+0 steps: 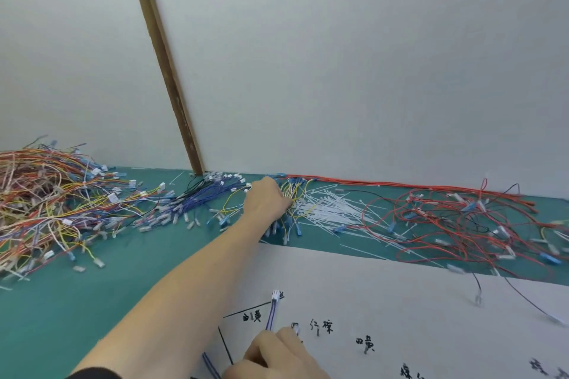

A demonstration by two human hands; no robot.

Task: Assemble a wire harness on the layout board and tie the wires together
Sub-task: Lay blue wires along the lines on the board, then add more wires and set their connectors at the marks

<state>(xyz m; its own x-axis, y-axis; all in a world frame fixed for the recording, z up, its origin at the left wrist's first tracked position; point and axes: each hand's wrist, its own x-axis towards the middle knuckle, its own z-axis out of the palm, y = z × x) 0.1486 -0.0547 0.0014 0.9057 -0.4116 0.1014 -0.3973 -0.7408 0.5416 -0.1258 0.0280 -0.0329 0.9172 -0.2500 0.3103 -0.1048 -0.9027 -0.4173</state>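
Overhead, the head camera looked down on a green worktop [92,301] backed by a pale wall, with one brown wooden strip [163,61] leaning up it. Two hands were in view. The left hand [266,198] reached far across, its back to the camera, fingers curled down into a small cluster of yellow wires [295,194] with blue terminals; whether it actually pinched one could not be told, since the fingertips were hidden. The right hand [277,354] rested at the near edge on the white layout board [400,286], fingers curled and gripping a blue-and-white wire pair [271,315] that ran up to one white connector [276,295] lying on the board. Handwritten labels and short pegs marked the board; the writing was too blurred to count surely.

Four heaps of stock lay along the back of the worktop: a big mixed tangle of wires [46,209] at the left, a bundle of blue wires [203,197] beside the strip, a pile of white cable ties [332,209] just right of the left hand, and a loose sprawl of red wires [462,218] at the right, some trailing onto the board.
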